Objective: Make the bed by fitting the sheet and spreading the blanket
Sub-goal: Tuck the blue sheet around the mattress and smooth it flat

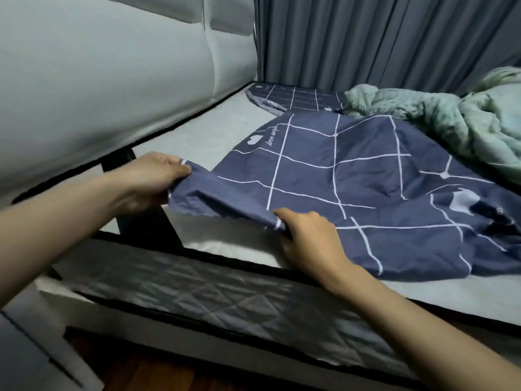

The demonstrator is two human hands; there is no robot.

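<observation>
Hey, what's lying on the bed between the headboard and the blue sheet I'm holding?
Only bare mattress. In the head view, a grey uncovered strip runs between the padded headboard and the blue sheet edge; nothing rests on it.

Head view, downward, close over mattress (231,128)

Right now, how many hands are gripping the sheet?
2. The left hand pinches the sheet edge near the headboard; the right hand grips it nearer the mattress side.

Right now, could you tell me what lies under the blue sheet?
The sheet lies on the bare grey mattress, visible around it. Whatever else it covers is hidden.
</observation>
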